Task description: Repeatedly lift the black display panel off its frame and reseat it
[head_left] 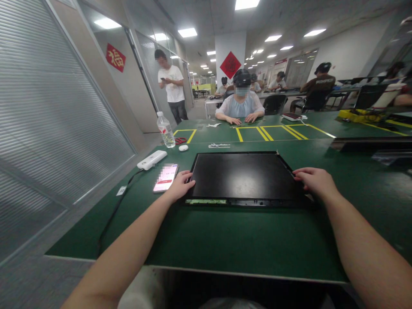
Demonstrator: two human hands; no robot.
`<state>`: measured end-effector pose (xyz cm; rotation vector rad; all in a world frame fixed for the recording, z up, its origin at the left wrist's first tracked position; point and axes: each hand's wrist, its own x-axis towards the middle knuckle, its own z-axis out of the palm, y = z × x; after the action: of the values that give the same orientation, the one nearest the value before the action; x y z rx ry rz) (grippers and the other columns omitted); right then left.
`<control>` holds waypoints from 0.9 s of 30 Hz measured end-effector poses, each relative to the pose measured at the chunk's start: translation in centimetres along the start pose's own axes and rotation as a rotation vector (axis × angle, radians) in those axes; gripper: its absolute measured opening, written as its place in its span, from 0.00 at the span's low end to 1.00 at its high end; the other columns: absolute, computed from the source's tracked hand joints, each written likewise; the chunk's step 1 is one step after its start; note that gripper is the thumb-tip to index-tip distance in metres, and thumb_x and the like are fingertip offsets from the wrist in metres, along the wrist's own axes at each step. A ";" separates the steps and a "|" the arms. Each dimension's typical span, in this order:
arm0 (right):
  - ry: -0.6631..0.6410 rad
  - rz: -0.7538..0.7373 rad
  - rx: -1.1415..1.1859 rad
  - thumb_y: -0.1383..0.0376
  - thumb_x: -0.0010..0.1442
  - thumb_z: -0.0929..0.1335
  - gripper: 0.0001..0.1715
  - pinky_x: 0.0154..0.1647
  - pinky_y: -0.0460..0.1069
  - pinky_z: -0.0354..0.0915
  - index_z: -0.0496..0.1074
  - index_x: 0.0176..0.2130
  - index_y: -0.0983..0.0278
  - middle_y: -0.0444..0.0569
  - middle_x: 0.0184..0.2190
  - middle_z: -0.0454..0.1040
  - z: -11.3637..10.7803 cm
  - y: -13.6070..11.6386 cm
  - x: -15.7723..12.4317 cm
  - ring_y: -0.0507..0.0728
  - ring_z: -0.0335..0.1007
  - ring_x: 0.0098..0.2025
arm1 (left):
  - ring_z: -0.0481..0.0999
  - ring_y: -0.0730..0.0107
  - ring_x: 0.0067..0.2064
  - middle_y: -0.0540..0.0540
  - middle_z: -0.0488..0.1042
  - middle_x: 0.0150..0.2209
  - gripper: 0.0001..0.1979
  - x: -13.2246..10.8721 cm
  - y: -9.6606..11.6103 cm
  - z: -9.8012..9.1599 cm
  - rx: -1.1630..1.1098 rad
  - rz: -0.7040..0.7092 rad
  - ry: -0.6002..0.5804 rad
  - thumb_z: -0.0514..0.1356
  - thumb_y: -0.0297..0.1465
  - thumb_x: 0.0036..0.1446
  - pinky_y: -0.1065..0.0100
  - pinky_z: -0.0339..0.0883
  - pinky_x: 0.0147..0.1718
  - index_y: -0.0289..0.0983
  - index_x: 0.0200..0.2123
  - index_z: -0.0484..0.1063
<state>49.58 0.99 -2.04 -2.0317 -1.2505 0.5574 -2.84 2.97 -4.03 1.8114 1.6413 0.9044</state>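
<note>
A black LCD screen panel (241,176) lies flat on the green table in front of me, with a green circuit strip (206,201) along the left part of its near edge. My left hand (180,185) grips the panel's left edge, thumb on the rim. At the opposite side, my right hand (317,182) has its fingers closed on the right edge. The undersides of both grips are hidden. Just left of my left hand lies a lit phone (165,177).
A white power strip (152,160) with a black cable, a white earbud case (183,148), a water bottle (166,132) and red scissors (180,140) stand or lie at the left. Small white parts (219,146) lie beyond the panel. Across the table (244,244) sits a person (240,103).
</note>
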 end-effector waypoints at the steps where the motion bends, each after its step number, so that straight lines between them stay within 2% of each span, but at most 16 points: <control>1: -0.002 0.001 0.003 0.59 0.54 0.70 0.17 0.26 0.53 0.71 0.84 0.41 0.60 0.52 0.35 0.84 0.0 0.0 0.0 0.54 0.70 0.20 | 0.70 0.43 0.67 0.35 0.69 0.66 0.25 0.0 0.0 0.0 0.014 0.003 -0.007 0.67 0.41 0.52 0.50 0.62 0.67 0.37 0.52 0.82; 6: -0.008 0.002 0.007 0.58 0.54 0.70 0.17 0.27 0.53 0.71 0.84 0.41 0.61 0.52 0.35 0.84 -0.2 0.0 0.1 0.54 0.70 0.20 | 0.68 0.43 0.68 0.34 0.67 0.67 0.27 -0.1 0.4 0.0 0.073 0.014 -0.026 0.65 0.42 0.54 0.50 0.61 0.67 0.35 0.55 0.80; 14: 0.015 0.015 0.001 0.59 0.53 0.70 0.17 0.25 0.52 0.71 0.84 0.40 0.61 0.51 0.36 0.84 -0.2 -0.2 -0.2 0.54 0.70 0.20 | 0.66 0.43 0.69 0.34 0.67 0.66 0.26 -0.3 0.6 0.1 0.124 0.037 -0.031 0.65 0.42 0.55 0.50 0.55 0.71 0.35 0.54 0.80; 27: 0.010 0.013 0.020 0.58 0.54 0.69 0.17 0.27 0.53 0.71 0.83 0.40 0.60 0.52 0.36 0.84 -0.1 0.0 0.0 0.55 0.70 0.21 | 0.67 0.43 0.69 0.36 0.68 0.66 0.23 -0.3 0.5 0.2 0.040 0.034 -0.010 0.68 0.40 0.52 0.50 0.56 0.70 0.37 0.50 0.81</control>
<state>49.64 0.90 -2.01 -2.0248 -1.2216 0.5630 -2.38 2.64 -3.81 1.8724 1.6377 0.8812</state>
